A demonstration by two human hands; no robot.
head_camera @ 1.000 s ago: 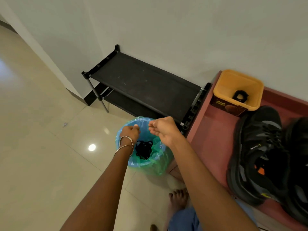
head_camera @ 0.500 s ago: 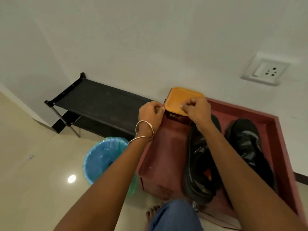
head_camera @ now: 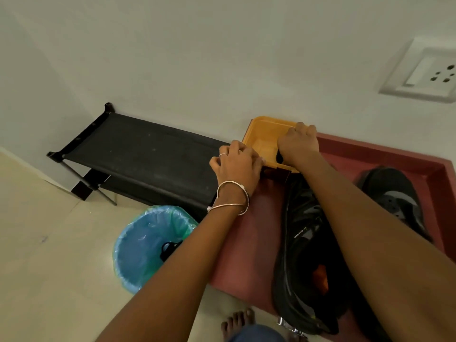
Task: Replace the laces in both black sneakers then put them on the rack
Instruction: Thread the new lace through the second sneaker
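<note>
Orange plastic tub (head_camera: 264,134) sits at the back of a red platform (head_camera: 249,243), and both hands reach to it. The left hand (head_camera: 237,166) curls on its near corner; the right hand (head_camera: 298,145) dips inside, fingers bent, possibly around something dark. Two black sneakers (head_camera: 306,243) lie just right of the forearms, one largely hidden. A black rack (head_camera: 138,154) stands left beside a blue-lined bin (head_camera: 148,243) on open floor.
</note>
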